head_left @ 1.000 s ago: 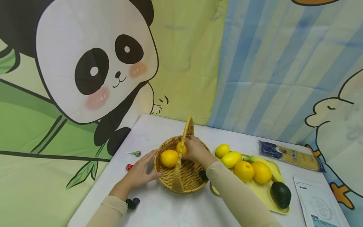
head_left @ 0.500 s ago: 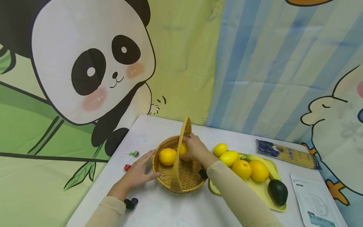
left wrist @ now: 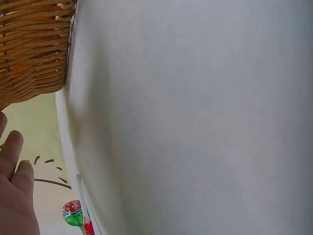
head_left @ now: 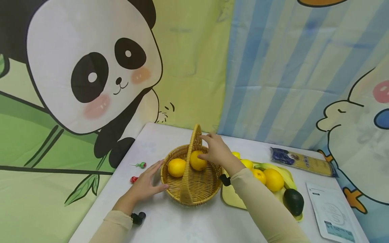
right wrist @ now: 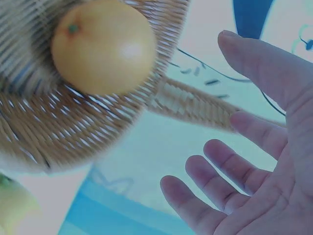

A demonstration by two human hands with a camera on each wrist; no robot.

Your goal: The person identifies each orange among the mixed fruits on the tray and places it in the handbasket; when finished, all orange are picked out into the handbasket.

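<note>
A wicker basket (head_left: pixel 200 192) with a tall arched handle stands on the white table. Two oranges lie inside: one orange (head_left: pixel 177 167) left of the handle, the other orange (head_left: pixel 199 161) right of it. My left hand (head_left: pixel 143 185) rests against the basket's left side, thumb and fingers spread at the rim. Above the basket's right rim is my right hand (head_left: pixel 217 148), its fingers spread with nothing between them. In the right wrist view the right-hand orange (right wrist: pixel 103 46) sits in the basket, apart from the fingers.
Right of the basket, a yellow tray (head_left: pixel 232 195) carries lemons, oranges (head_left: pixel 274 180), a banana (head_left: pixel 285 173) and an avocado (head_left: pixel 293 201), partly behind my right arm. Farther right lie a pasta packet (head_left: pixel 304 162) and a white pouch (head_left: pixel 329 211). Two lollipops (head_left: pixel 141 165) lie left.
My right hand has let go of the orange in the basket and lifted up and to the right. The left hand stays at the basket's side. The view has shifted slightly right.
</note>
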